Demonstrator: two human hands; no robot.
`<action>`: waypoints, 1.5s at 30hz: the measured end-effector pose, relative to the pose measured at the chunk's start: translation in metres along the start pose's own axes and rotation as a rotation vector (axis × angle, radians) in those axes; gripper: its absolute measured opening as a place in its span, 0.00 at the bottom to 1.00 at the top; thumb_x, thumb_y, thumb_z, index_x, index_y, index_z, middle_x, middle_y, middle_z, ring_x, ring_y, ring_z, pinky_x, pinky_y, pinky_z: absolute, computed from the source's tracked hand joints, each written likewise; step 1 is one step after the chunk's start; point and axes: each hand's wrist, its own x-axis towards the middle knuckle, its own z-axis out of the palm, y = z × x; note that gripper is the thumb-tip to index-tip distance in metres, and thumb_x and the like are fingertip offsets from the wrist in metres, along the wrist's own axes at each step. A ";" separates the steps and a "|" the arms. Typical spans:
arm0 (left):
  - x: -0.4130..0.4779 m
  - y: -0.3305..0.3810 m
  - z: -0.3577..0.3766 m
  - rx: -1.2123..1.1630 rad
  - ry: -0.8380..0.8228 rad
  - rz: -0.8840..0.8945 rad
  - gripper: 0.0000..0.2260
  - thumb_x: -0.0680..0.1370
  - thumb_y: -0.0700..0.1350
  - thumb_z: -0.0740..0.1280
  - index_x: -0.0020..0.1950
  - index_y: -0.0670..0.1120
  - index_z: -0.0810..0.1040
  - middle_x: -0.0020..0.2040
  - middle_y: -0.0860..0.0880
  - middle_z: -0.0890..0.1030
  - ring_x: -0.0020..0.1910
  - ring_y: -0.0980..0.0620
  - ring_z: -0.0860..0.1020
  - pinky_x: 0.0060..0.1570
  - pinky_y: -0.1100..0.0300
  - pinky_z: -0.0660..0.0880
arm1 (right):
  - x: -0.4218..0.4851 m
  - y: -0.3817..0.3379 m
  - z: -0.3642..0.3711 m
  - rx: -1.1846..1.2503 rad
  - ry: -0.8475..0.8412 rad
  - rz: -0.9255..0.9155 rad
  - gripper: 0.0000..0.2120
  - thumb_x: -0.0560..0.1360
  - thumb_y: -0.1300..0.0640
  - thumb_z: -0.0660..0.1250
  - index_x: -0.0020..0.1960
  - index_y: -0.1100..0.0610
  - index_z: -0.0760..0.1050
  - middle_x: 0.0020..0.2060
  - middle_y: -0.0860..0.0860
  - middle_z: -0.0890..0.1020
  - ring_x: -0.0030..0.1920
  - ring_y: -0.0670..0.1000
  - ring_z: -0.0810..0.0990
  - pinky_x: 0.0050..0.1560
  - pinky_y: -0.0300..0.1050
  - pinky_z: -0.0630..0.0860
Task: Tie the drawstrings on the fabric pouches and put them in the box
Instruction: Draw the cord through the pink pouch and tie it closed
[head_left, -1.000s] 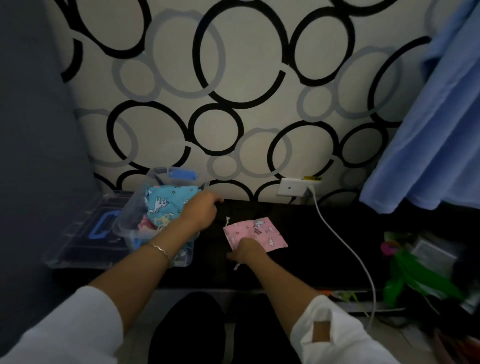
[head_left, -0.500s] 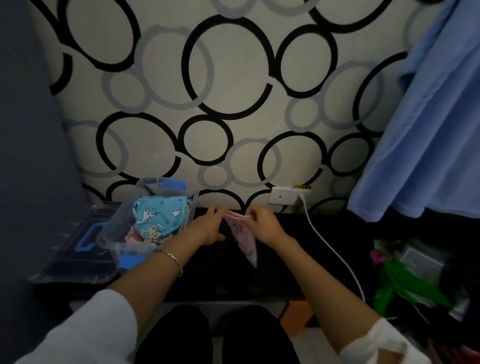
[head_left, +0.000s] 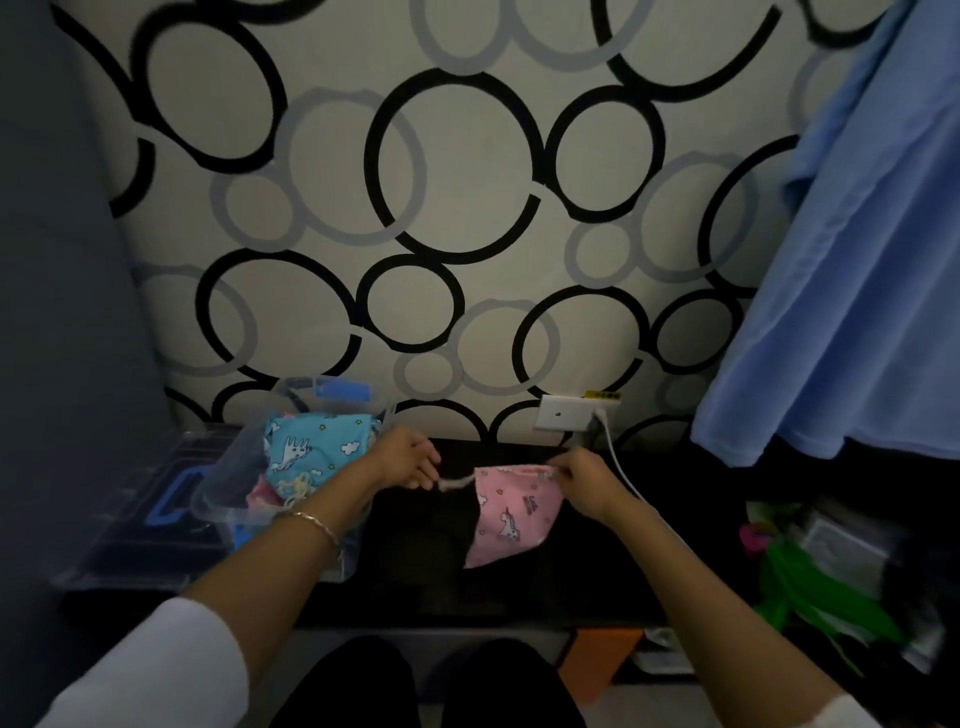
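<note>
A pink pouch (head_left: 511, 512) with unicorn prints hangs above the dark table between my hands. My left hand (head_left: 410, 460) pinches its pale drawstring (head_left: 454, 484), pulled out to the left of the pouch. My right hand (head_left: 584, 478) pinches the pouch's top right corner. To the left stands a clear plastic box (head_left: 223, 512) holding a blue printed pouch (head_left: 311, 449) and other pouches beneath it.
The box's clear lid (head_left: 135, 519) with a blue handle lies left of the box. A white wall socket (head_left: 563, 413) with a white cable (head_left: 621, 467) sits behind my right hand. Blue cloth (head_left: 852, 291) hangs at right, above green clutter (head_left: 810, 582).
The pink pouch was lifted off the table by my right hand. My left hand came over from the box, and both hands then drew apart, stretching the drawstring out to the left.
</note>
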 end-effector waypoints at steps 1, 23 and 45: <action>-0.002 0.001 0.000 -0.016 -0.017 -0.010 0.11 0.83 0.42 0.57 0.59 0.40 0.76 0.46 0.45 0.81 0.40 0.50 0.81 0.35 0.63 0.75 | -0.001 0.001 0.000 0.020 0.001 -0.002 0.13 0.77 0.62 0.65 0.35 0.59 0.80 0.33 0.53 0.82 0.36 0.51 0.80 0.42 0.48 0.78; -0.006 0.003 0.005 0.279 0.171 0.243 0.08 0.80 0.45 0.64 0.45 0.47 0.82 0.36 0.50 0.80 0.36 0.56 0.77 0.41 0.61 0.74 | -0.002 0.004 -0.021 -0.165 0.007 0.069 0.08 0.79 0.57 0.66 0.49 0.55 0.84 0.43 0.51 0.84 0.41 0.46 0.80 0.45 0.40 0.76; -0.024 0.064 0.008 -0.017 0.077 0.335 0.09 0.79 0.40 0.63 0.53 0.34 0.78 0.41 0.43 0.80 0.38 0.53 0.78 0.38 0.66 0.75 | 0.017 -0.068 0.019 1.168 -0.231 0.238 0.18 0.72 0.69 0.60 0.61 0.72 0.74 0.47 0.59 0.77 0.41 0.50 0.76 0.44 0.42 0.75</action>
